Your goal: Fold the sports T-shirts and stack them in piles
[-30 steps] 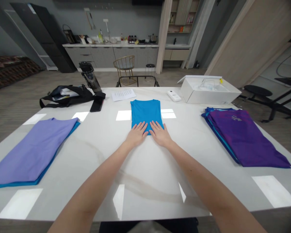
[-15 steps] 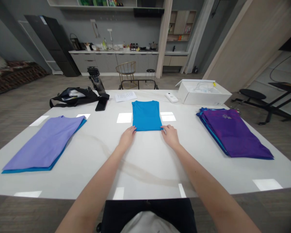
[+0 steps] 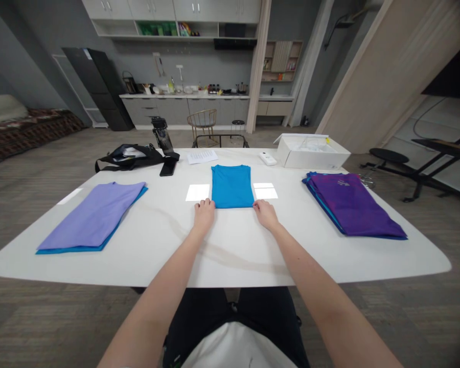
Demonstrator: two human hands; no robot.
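Note:
A blue T-shirt (image 3: pixel 233 186), folded into a neat rectangle, lies flat on the white table (image 3: pixel 237 240) in front of me, its neckline at the far end. My left hand (image 3: pixel 204 213) is at its near left corner, fingers curled and the thumb side against the fabric. At the near right corner, my right hand (image 3: pixel 266 213) pinches the edge between thumb and fingers. To the left lies a folded lavender T-shirt (image 3: pixel 95 214) on top of a blue one (image 3: pixel 71 251). On the right is a pile topped by a purple T-shirt (image 3: pixel 354 204) with blue fabric beneath.
Along the far side stand a black bag (image 3: pixel 132 156), a dark bottle (image 3: pixel 162 135), a phone (image 3: pixel 168 166), a printed sheet (image 3: pixel 202 156), a small white device (image 3: pixel 267 159) and an open white box (image 3: pixel 312 152). Beyond the table is a chair (image 3: pixel 202 120).
The camera view has tilted up and back, showing more of the room. Both hands stay at the near corners of the blue T-shirt, which keeps its folded shape.

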